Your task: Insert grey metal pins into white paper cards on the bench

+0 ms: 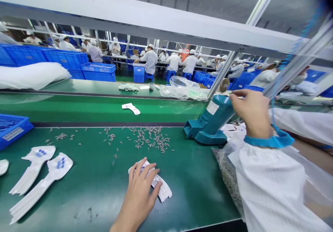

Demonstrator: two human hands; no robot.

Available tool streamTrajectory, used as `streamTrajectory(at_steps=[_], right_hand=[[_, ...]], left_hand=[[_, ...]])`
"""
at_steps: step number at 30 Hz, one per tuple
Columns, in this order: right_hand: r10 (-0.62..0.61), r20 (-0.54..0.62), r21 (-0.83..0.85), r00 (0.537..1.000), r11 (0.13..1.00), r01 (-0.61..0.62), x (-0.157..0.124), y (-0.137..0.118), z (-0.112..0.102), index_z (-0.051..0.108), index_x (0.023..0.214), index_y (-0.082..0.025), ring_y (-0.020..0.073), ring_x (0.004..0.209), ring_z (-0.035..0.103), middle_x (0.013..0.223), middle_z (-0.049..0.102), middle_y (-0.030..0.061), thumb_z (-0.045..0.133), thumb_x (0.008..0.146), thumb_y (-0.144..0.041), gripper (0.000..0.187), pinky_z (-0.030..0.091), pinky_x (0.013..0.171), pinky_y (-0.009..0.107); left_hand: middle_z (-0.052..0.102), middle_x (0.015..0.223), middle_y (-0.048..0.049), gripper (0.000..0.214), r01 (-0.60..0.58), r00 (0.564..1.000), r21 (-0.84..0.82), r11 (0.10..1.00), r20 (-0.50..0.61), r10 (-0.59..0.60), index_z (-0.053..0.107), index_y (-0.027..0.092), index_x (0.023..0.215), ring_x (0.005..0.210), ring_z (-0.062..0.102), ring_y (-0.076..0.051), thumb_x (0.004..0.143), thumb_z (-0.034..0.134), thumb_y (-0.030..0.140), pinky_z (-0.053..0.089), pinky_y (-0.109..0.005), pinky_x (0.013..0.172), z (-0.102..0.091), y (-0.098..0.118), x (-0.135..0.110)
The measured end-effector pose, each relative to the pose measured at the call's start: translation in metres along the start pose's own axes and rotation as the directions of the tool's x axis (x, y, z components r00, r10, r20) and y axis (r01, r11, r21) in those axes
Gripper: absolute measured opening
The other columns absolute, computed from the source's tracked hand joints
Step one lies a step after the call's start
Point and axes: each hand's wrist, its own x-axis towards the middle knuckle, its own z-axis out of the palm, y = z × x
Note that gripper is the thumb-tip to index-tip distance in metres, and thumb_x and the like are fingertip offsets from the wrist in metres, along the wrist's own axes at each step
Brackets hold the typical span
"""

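My left hand lies flat on a white plastic shell part on the green mat, fingers spread over it. My right hand, in a white sleeve with a blue cuff, is closed around the top of a teal electric screwdriver that leans tilted, its tip on the mat. A scatter of small metal screws lies just beyond my left hand.
Two white shell parts with blue buttons lie at the left, next to a blue bin. A clear bag of screws sits by my right sleeve. One white part rides the green conveyor. Workers in white sit behind.
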Motion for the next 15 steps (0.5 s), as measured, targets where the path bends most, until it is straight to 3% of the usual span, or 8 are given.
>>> streamTrajectory(at_steps=[2,3,4,5,7,9,11,15], right_hand=[[0.059,-0.039,-0.130,0.997,0.989,-0.064,-0.020,-0.021,0.015,0.069,0.082,-0.028,0.0219,0.060,0.058,0.063,0.059,0.0030,0.060,0.092,-0.028,0.013,0.040,0.057,0.036],[0.076,0.050,-0.153,0.996,0.986,-0.068,-0.035,-0.033,0.027,0.070,0.087,-0.029,0.0231,0.064,0.062,0.071,0.066,0.0047,0.060,0.091,-0.028,0.011,0.044,0.057,0.036],[0.046,0.295,-0.072,0.954,0.997,-0.025,-0.052,-0.044,0.040,0.072,0.093,-0.028,0.0237,0.068,0.065,0.078,0.070,0.0056,0.060,0.091,-0.027,0.012,0.047,0.058,0.036],[0.009,0.431,-0.018,0.902,1.000,-0.002,-0.072,-0.054,0.055,0.073,0.092,-0.027,0.0225,0.070,0.068,0.083,0.073,0.0038,0.064,0.088,-0.026,0.010,0.051,0.060,0.035],[-0.018,0.582,0.029,0.813,1.000,0.001,-0.111,-0.067,0.085,0.074,0.086,-0.024,0.0181,0.062,0.067,0.079,0.074,0.0014,0.071,0.080,-0.021,0.008,0.052,0.057,0.030],[0.111,0.691,-0.075,0.714,0.994,-0.082,-0.144,-0.070,0.111,0.073,0.094,-0.022,0.0176,0.067,0.068,0.085,0.073,0.0034,0.067,0.081,-0.020,0.014,0.052,0.062,0.030],[0.200,0.729,-0.147,0.654,0.980,-0.136,-0.165,-0.066,0.126,0.072,0.098,-0.020,0.0182,0.074,0.068,0.093,0.071,0.0060,0.065,0.083,-0.021,0.016,0.052,0.068,0.031],[0.215,0.701,-0.134,0.680,0.976,-0.170,-0.176,-0.062,0.131,0.070,0.088,-0.020,0.0177,0.074,0.065,0.089,0.067,0.0057,0.060,0.086,-0.021,0.010,0.049,0.068,0.030]], left_hand=[[0.066,0.128,-0.0047,0.027,-0.012,0.999,-0.019,1.000,0.032,0.012,0.067,0.028,0.115,0.137,0.045,-0.032,0.093,0.053,0.020,0.036,-0.062,0.112,-0.005,-0.003,-0.006],[0.066,0.128,-0.0041,0.028,-0.012,0.999,-0.028,1.000,0.047,0.014,0.066,0.028,0.116,0.139,0.044,-0.032,0.094,0.052,0.020,0.033,-0.064,0.113,-0.008,-0.004,-0.008],[0.066,0.129,-0.0034,0.029,-0.010,0.998,-0.035,0.999,0.060,0.012,0.066,0.029,0.117,0.140,0.042,-0.032,0.094,0.051,0.020,0.031,-0.065,0.114,-0.011,-0.004,-0.010],[0.065,0.131,-0.0029,0.029,-0.007,0.998,-0.040,0.999,0.066,0.009,0.066,0.029,0.117,0.141,0.041,-0.032,0.094,0.051,0.020,0.029,-0.067,0.114,-0.013,-0.004,-0.012],[0.064,0.133,-0.0030,0.030,0.002,0.998,-0.050,0.999,0.057,0.001,0.066,0.029,0.117,0.142,0.039,-0.032,0.094,0.050,0.019,0.029,-0.067,0.114,-0.017,-0.004,-0.014],[0.063,0.133,-0.0036,0.029,0.006,1.000,-0.062,0.998,0.031,-0.004,0.067,0.029,0.115,0.143,0.038,-0.032,0.093,0.050,0.018,0.030,-0.066,0.114,-0.018,-0.003,-0.015],[0.064,0.132,-0.0036,0.027,0.009,1.000,-0.071,0.997,0.007,-0.009,0.067,0.028,0.112,0.143,0.038,-0.032,0.093,0.050,0.018,0.030,-0.064,0.115,-0.018,-0.002,-0.016],[0.066,0.127,-0.0047,0.025,0.016,0.999,-0.090,0.996,-0.031,-0.019,0.066,0.026,0.111,0.139,0.043,-0.031,0.092,0.052,0.016,0.037,-0.059,0.113,-0.016,-0.002,-0.016]])
